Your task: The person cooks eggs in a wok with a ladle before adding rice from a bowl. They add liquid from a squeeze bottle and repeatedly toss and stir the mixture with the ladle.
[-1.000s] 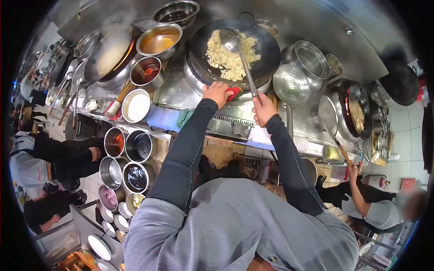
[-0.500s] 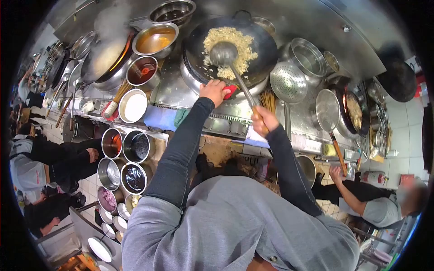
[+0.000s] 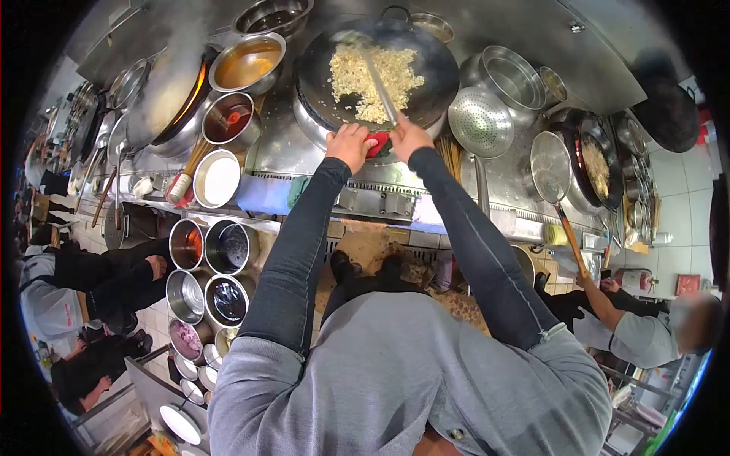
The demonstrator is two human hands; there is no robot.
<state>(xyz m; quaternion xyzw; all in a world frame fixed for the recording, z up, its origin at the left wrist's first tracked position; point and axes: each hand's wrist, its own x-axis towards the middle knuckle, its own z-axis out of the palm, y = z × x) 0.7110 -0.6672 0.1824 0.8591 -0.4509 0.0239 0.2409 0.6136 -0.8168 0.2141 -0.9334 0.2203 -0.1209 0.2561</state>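
My left hand (image 3: pixel 350 146) is closed at the wok's near rim, with a red cloth (image 3: pixel 376 144) showing beside its fingers. What it grips under there is partly hidden. My right hand (image 3: pixel 411 138) wraps round the handle of a long metal ladle (image 3: pixel 379 85). The ladle reaches over the rice, its bowl blurred near the far left wall of the black wok (image 3: pixel 439 80). Loose, pale yellow fried rice (image 3: pixel 391 64) spreads over the middle of the wok. My two hands are close together at the near edge.
Left of the wok stand bowls of orange liquid (image 3: pixel 247 64), red sauce (image 3: pixel 226 118) and something white (image 3: pixel 217 179). A perforated skimmer (image 3: pixel 480 121) lies right. Several metal pots (image 3: pixel 187 243) stand lower left. A co-worker (image 3: pixel 637 327) holds a strainer's wooden handle (image 3: pixel 571 242).
My right hand has moved forward and left to the wok's rim, pushing the ladle from the rice's middle to the far side. The co-worker's hand has reached the strainer handle.
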